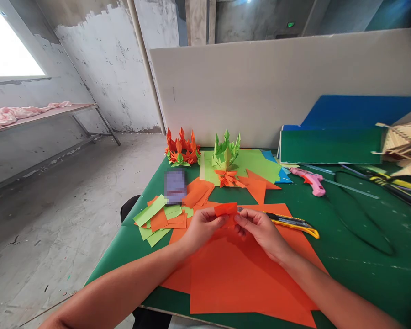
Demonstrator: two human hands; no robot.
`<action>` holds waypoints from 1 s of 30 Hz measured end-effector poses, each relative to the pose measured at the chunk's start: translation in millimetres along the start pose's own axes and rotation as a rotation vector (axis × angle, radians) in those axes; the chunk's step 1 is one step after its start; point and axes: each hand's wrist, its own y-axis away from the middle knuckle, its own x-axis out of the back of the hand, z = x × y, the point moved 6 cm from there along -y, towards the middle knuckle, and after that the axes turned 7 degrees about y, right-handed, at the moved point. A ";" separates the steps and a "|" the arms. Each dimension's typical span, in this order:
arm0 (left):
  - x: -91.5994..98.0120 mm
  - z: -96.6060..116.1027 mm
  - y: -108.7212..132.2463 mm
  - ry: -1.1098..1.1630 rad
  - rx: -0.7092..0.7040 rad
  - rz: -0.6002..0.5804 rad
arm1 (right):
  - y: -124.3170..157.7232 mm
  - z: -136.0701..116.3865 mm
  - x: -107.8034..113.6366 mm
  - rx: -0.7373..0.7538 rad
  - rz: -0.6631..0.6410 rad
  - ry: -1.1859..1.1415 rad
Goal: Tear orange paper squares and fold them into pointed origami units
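Observation:
A small piece of orange paper (pixel 227 209) is held up between both hands, above large orange sheets (pixel 239 278) on the green table. My left hand (pixel 205 225) pinches its left side between thumb and fingers. On the right side, my right hand (pixel 256 227) grips it near the lower corner. Just behind my right hand lies a yellow and black utility knife (pixel 294 222). Left of my left hand is a loose pile of small green and orange paper pieces (pixel 162 219). Beyond the hands sits a small folded orange paper piece (pixel 227 178).
An orange folded-paper crown (pixel 182 148) and a green one (pixel 226 153) stand at the back. A blurred purple object (pixel 175 186) lies at left. At right are a pink glue gun (pixel 310 180) with its cable, and a bundle of wooden sticks (pixel 406 144). A white board (pixel 277 82) rises behind.

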 end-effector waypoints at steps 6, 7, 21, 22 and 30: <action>-3.6 1.8 1.0 -0.001 0.018 -0.004 | 0.1 1.0 1.0 -0.002 0.012 0.028; -4.0 1.9 1.1 0.003 0.021 -0.004 | 0.2 1.0 1.0 -0.002 0.013 0.030; 1.1 0.9 1.5 0.004 0.025 0.067 | 1.5 -1.9 -4.4 0.030 -0.052 0.038; 1.9 1.8 1.5 0.007 0.013 0.075 | 2.3 -2.2 -4.9 0.022 -0.058 0.037; -0.6 6.3 0.7 0.019 -0.070 0.055 | 4.4 -6.8 -4.9 0.027 -0.039 0.050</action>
